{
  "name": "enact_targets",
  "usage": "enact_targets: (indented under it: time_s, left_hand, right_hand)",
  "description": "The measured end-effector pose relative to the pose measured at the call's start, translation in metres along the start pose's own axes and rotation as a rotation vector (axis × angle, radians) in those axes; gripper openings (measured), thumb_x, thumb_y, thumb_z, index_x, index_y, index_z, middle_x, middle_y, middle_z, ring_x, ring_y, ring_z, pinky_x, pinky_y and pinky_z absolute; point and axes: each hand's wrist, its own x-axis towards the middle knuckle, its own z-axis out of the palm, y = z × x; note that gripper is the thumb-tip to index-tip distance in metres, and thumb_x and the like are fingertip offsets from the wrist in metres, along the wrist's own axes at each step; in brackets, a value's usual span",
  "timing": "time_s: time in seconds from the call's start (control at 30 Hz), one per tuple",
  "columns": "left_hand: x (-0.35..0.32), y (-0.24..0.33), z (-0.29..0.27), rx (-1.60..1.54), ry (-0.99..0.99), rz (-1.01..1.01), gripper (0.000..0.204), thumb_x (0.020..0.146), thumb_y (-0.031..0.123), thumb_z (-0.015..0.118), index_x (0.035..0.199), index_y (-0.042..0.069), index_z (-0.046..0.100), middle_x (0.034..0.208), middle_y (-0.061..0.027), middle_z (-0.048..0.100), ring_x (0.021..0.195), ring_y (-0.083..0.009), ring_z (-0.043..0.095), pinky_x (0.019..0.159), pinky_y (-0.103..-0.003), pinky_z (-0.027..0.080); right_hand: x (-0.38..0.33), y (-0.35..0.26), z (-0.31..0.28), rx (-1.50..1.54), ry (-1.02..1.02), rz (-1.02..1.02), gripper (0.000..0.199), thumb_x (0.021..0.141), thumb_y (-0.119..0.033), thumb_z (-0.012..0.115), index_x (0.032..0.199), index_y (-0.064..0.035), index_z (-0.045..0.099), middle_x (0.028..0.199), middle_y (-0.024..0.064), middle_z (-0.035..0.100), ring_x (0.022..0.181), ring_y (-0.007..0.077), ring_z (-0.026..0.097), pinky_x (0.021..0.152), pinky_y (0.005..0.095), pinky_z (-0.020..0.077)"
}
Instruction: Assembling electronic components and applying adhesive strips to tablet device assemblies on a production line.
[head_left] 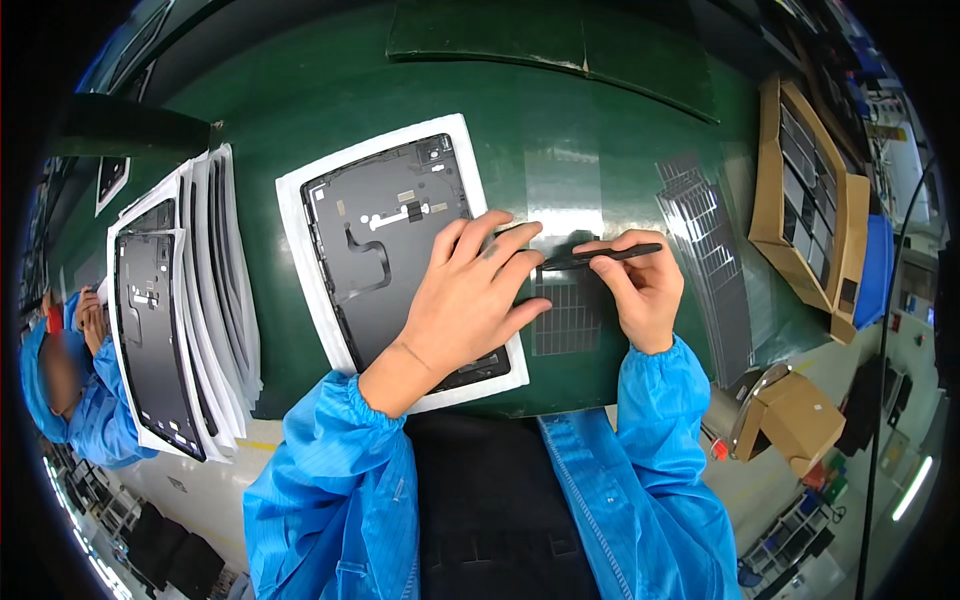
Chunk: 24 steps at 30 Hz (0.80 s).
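Note:
A dark grey device back cover [375, 250] lies on a white foam sheet [300, 225], in front of me on the green table. My left hand [465, 295] reaches across its right side, fingers spread, with the fingertips beside a clear sheet of small dark rectangular pieces [568, 320]. Between the fingers and thumb of my right hand [643, 290] is a slim black pair of tweezers [605, 256]. Its tip points left, over the upper part of the sheet and close to my left fingertips. Whether the tip grips a piece is too small to tell.
A stack of similar covers with white foam sheets [200, 300] stands at the left. More strips of dark pieces [710, 250] lie to the right, before an open cardboard box [800, 200]. Green boards [560, 40] lie at the back. Another person [85, 390] sits far left.

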Motion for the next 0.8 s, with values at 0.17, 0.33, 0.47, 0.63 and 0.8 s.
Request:
enact_targets:
  time_s: [0.17,0.33,0.47,0.63,0.8]
  left_hand:
    - [0.0,0.0,0.001,-0.013,0.015,0.012,0.037,0.075,0.031,0.079,0.102,0.01,0.066,0.132,-0.0039,0.057,0.123,-0.0296,0.048,0.104,-0.046,0.035]
    - [-0.001,-0.001,0.001,-0.03,0.032,0.009,0.038,0.075,0.031,0.079,0.103,0.009,0.065,0.132,-0.0041,0.057,0.124,-0.0296,0.048,0.104,-0.045,0.035]
    - [-0.003,-0.005,0.002,-0.06,0.057,0.015,0.04,0.076,0.029,0.079,0.106,0.007,0.064,0.131,-0.0059,0.056,0.126,-0.0299,0.047,0.104,-0.045,0.036]
    - [-0.01,-0.004,-0.003,-0.046,0.065,0.013,0.042,0.077,0.026,0.077,0.109,0.003,0.064,0.129,-0.0111,0.056,0.129,-0.0317,0.045,0.107,-0.047,0.036]
    - [-0.041,0.01,-0.024,-0.114,0.131,0.135,0.028,0.078,0.023,0.071,0.097,0.004,0.065,0.119,-0.0108,0.06,0.121,-0.0289,0.051,0.101,-0.041,0.043]
  right_hand:
    - [0.0,-0.001,-0.001,0.051,0.064,0.019,0.021,0.088,0.006,0.068,0.102,-0.0004,0.053,0.094,0.0154,0.074,0.07,0.0052,0.064,0.057,0.0187,0.0469]
    - [0.0,-0.002,0.001,0.021,0.032,0.02,0.021,0.088,0.008,0.067,0.102,0.0002,0.052,0.094,0.0172,0.074,0.078,0.0107,0.067,0.064,0.0212,0.0506]
    - [-0.003,-0.01,-0.004,0.161,0.101,0.109,0.024,0.09,0.011,0.061,0.107,0.0005,0.047,0.098,0.0236,0.071,0.099,0.0238,0.069,0.084,0.0272,0.0526]
    - [0.0,-0.028,0.006,0.305,0.188,0.041,0.023,0.092,0.002,0.062,0.106,-0.0067,0.047,0.095,0.025,0.071,0.059,0.0069,0.046,0.055,0.0208,0.0363]
    - [0.014,-0.068,0.028,0.277,0.13,-0.079,0.026,0.094,-0.01,0.065,0.11,-0.008,0.044,0.091,0.0228,0.068,0.059,0.0082,0.045,0.054,0.023,0.0349]
